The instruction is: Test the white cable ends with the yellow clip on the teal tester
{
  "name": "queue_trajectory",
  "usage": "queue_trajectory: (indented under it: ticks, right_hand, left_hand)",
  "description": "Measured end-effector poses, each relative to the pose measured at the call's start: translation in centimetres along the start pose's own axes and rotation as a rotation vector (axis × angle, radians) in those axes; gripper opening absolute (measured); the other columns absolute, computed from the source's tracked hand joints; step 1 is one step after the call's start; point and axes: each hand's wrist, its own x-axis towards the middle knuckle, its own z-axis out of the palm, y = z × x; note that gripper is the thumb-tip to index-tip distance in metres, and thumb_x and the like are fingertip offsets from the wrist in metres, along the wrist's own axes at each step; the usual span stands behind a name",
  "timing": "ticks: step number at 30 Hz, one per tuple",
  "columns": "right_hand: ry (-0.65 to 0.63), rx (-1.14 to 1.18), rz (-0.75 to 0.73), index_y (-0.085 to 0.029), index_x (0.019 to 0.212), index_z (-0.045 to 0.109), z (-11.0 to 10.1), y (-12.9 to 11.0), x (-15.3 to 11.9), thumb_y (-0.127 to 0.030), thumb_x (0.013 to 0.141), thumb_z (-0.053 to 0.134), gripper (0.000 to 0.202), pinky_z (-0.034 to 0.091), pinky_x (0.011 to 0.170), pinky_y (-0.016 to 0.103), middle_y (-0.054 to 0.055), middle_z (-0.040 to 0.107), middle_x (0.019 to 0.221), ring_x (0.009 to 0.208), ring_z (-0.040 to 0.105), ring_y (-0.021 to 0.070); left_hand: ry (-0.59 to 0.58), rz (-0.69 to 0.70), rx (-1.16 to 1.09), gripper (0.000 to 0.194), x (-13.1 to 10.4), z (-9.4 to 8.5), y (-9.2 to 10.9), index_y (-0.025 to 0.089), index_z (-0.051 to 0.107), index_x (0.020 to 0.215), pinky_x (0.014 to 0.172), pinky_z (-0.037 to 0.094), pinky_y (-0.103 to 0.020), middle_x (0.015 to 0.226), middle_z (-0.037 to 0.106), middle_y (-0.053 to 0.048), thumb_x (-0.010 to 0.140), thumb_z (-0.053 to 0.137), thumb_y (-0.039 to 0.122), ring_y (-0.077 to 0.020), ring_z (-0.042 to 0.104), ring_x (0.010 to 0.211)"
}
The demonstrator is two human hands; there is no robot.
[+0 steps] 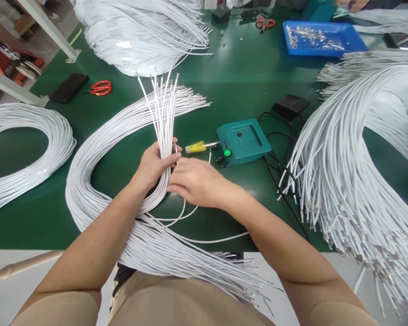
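My left hand [154,163] is wrapped round an upright bunch of white cables [163,117], thumb across the front, cable ends fanning out above it. Beside it, my right hand [199,181] is closed with its fingers curled at the bunch. A single white cable [176,148] sticks up from its fingertips, which are partly hidden. A few loose cables [190,212] loop down below this hand. Under my forearms curves a large coil of white cables [85,167], with its lower ends spread over the table's front edge.
A teal device [243,142] with a green button and a yellow-tipped shaft [196,147] stands right of my hands. More cable bundles lie left [54,149], behind [139,36] and right [326,158]. Red-handled cutters [101,88], a phone [70,88] and a blue tray [355,43] sit farther back.
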Motion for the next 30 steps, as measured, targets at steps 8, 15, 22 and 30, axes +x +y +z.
queue_trajectory:
  ticks: [8,15,22,30]
  right_hand:
    - [-0.585,0.017,0.249,-0.012,0.080,0.073,1.4,-2.9,0.1,-0.021,0.081,0.059,0.016,0.044,0.061,0.033,0.015,0.073,0.077,0.075,0.068,0.0254]
    - [-0.464,0.611,0.348,-0.016,0.063,0.059,0.1,-1.0,-0.2,-0.024,0.085,0.049,0.025,0.038,0.049,0.022,0.000,0.060,0.050,0.042,0.054,0.0102]
    - [0.420,0.761,0.638,-0.019,0.077,0.056,0.0,2.9,0.1,-0.038,0.087,0.053,0.022,0.040,0.050,0.020,-0.004,0.060,0.061,0.048,0.052,0.0071]
    - [0.213,1.048,0.648,-0.018,0.068,0.055,1.8,1.6,0.6,-0.031,0.082,0.056,0.019,0.044,0.039,0.018,-0.003,0.061,0.055,0.039,0.053,0.0074]
  left_hand:
    - [0.090,-0.083,-0.137,0.036,0.0,0.0,0.8,0.016,0.071,0.098,0.069,0.047,-0.020,0.082,0.066,-0.001,0.069,0.078,0.037,-0.0098,0.060,0.075]
    - [0.042,-0.116,-0.136,0.038,-0.3,-0.1,0.9,0.017,0.073,0.095,0.068,0.046,-0.021,0.076,0.067,0.001,0.061,0.084,0.029,-0.0087,0.058,0.068]
    - [-0.184,-0.104,0.019,0.029,-0.9,0.5,0.4,0.016,0.074,0.088,0.075,0.048,-0.027,0.079,0.070,-0.003,0.065,0.082,0.031,-0.0148,0.061,0.073]
    - [-0.003,-0.184,-0.281,0.029,-0.1,0.1,1.4,0.017,0.066,0.084,0.069,0.049,-0.023,0.091,0.069,-0.003,0.066,0.081,0.033,-0.0106,0.063,0.075]
